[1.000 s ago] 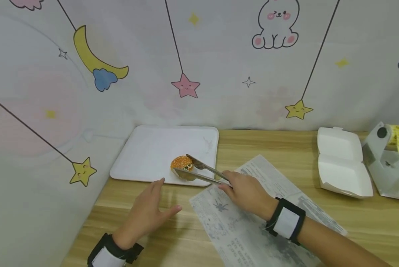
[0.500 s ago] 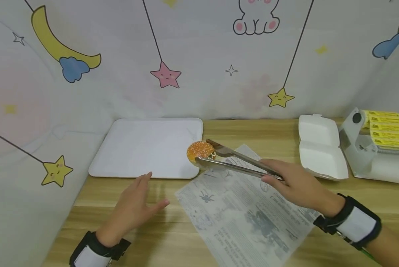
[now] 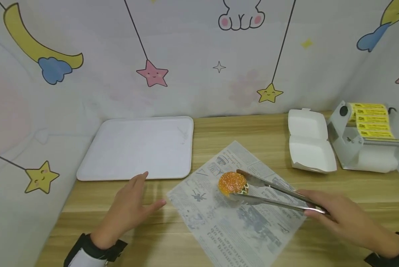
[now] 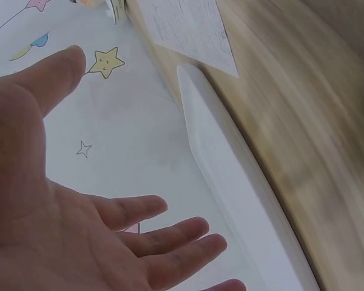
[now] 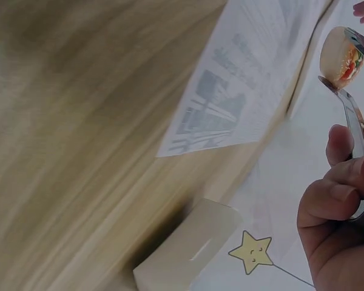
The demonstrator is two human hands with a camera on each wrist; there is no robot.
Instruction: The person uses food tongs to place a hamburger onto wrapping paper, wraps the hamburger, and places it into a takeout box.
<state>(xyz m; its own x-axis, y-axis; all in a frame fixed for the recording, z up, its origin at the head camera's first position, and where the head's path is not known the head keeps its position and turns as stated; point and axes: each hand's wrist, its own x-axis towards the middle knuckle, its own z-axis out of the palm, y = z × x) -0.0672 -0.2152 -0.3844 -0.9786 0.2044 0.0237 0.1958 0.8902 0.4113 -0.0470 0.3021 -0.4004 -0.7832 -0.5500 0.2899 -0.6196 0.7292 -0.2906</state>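
Observation:
My right hand (image 3: 346,218) grips metal tongs (image 3: 282,202), and the tongs' tips hold a small sesame-bun burger (image 3: 232,183) over a sheet of newsprint-patterned paper (image 3: 206,222). In the right wrist view the burger (image 5: 338,57) sits between the tong tips, filling showing, with curled fingers (image 5: 340,194) around the tongs. My left hand (image 3: 127,209) hovers near the front edge of a white tray (image 3: 132,148), its fingers spread and holding nothing. The left wrist view shows that palm (image 4: 79,230) beside the tray's edge (image 4: 230,176).
An open white clamshell box (image 3: 311,141) stands at the back right of the wooden table (image 3: 239,126). Beside it is a dispenser (image 3: 346,141) with a roll of yellow labels (image 3: 372,120). A cartoon-printed cloth (image 3: 192,44) hangs behind.
My right hand has carried the burger in the tongs off the tray, rightward over the patterned paper. The left hand stays nearly still by the tray. The head view has shifted right.

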